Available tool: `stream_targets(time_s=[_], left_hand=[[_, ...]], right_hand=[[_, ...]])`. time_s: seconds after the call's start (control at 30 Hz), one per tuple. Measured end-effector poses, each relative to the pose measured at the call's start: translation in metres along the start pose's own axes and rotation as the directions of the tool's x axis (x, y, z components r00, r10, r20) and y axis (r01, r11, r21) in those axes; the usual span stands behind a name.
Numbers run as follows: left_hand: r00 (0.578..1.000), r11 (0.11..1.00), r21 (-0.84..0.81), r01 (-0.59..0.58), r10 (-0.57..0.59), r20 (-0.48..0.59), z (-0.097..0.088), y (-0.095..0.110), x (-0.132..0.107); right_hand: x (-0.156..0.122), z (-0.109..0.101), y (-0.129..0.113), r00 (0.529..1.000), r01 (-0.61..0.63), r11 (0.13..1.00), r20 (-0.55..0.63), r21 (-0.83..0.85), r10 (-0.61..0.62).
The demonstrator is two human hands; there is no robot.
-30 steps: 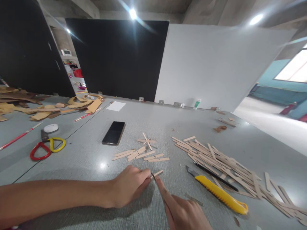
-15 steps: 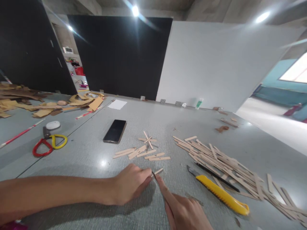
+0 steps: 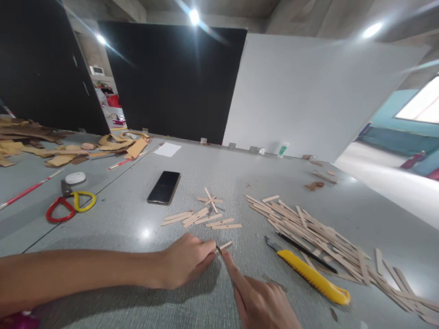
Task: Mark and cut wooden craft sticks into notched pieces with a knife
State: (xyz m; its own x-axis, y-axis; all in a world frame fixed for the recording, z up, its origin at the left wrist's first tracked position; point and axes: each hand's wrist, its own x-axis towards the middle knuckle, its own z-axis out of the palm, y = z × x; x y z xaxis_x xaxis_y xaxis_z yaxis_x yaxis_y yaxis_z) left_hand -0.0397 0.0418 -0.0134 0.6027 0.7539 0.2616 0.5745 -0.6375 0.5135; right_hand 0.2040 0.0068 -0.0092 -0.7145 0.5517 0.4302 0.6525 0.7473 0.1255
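My left hand (image 3: 187, 262) lies on the grey table (image 3: 130, 219) with its fingers pinched on a short wooden stick (image 3: 223, 246). My right hand (image 3: 260, 299) is closed around a thin dark blade tool (image 3: 221, 252) whose tip meets the stick beside my left fingertips; the forefinger runs along the tool. Several cut stick pieces (image 3: 202, 218) lie just beyond my hands. A yellow utility knife (image 3: 308, 274) lies to the right of my right hand, next to a black pen (image 3: 305, 251).
A big heap of wooden sticks (image 3: 329, 237) spreads on the right. A black phone (image 3: 164, 187) lies in the middle. Red and yellow scissors (image 3: 68, 205) and a white oval object (image 3: 75, 177) are at the left, with cardboard scraps (image 3: 68, 153) behind.
Both hands stay on the short stick with hardly any movement. The view has shifted a little.
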Motion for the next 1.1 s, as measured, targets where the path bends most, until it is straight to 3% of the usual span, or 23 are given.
stream_targets(time_s=[0.27, 0.37, 0.73, 0.9, 1.07, 1.1], left_hand=[[0.997, 0.997, 0.017, 0.075, -0.075, -0.033, 0.004, 0.004, 0.0], [0.997, 0.997, 0.006, 0.078, -0.078, -0.029, 0.005, 0.002, -0.001], [0.993, 0.988, -0.107, 0.115, -0.115, 0.005, 0.003, 0.004, -0.002], [0.983, 0.96, -0.224, 0.166, -0.18, -0.044, -0.012, 0.016, -0.001], [0.957, 0.904, -0.36, 0.232, -0.279, -0.084, -0.044, 0.048, -0.003], [0.95, 0.85, -0.461, 0.255, -0.31, -0.047, -0.05, 0.055, -0.003]], right_hand=[[-0.017, 0.006, 0.001, 0.997, -0.017, 0.999, 0.072, -0.03, 0.019], [-0.021, 0.009, -0.001, 1.0, -0.019, 0.997, 0.024, -0.073, 0.021], [-0.002, 0.0, -0.009, 1.0, -0.027, 0.999, 0.015, 0.026, 0.026], [-0.003, -0.001, -0.005, 0.998, -0.046, 0.996, -0.03, 0.079, 0.049], [-0.004, -0.009, -0.002, 0.99, -0.063, 0.971, -0.108, 0.23, 0.089], [-0.003, -0.011, -0.002, 0.985, -0.069, 0.961, -0.134, 0.267, 0.108]])
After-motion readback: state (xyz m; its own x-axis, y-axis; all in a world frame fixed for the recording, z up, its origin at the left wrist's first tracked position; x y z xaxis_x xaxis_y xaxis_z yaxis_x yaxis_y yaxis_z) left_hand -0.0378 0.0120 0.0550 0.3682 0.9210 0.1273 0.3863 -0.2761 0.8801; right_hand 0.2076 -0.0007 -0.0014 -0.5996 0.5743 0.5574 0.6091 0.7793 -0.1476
